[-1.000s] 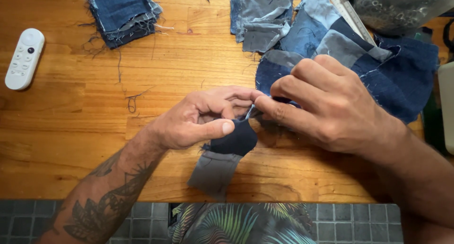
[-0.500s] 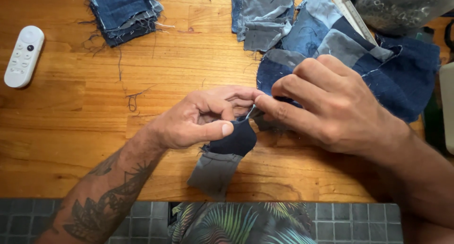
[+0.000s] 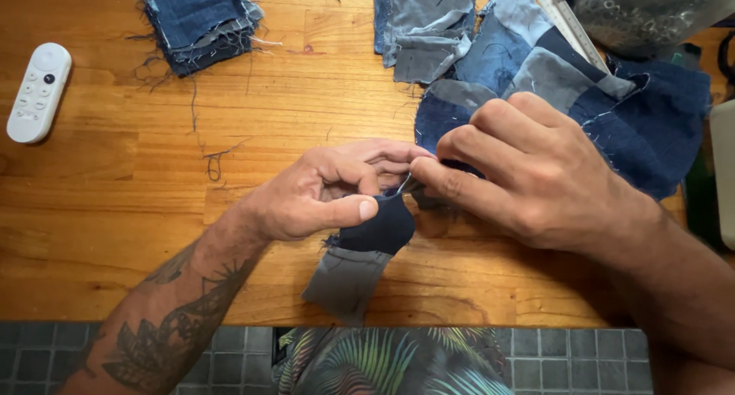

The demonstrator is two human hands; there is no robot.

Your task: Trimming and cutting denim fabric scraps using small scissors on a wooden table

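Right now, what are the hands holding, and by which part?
Both hands pinch a small denim patch strip at its dark upper edge: left hand with thumb and fingers, right hand with fingertips. Its grey lower end hangs free.

A home sewing corner, by the look of it: a scratched honey-coloured wooden surface [image 3: 153, 211] strewn with loose threads, a stack of frayed dark blue denim squares [image 3: 197, 20] near its far edge, a stitched denim patchwork sheet [image 3: 658, 127] at the far right, and a white remote control [image 3: 38, 93] at the left edge.
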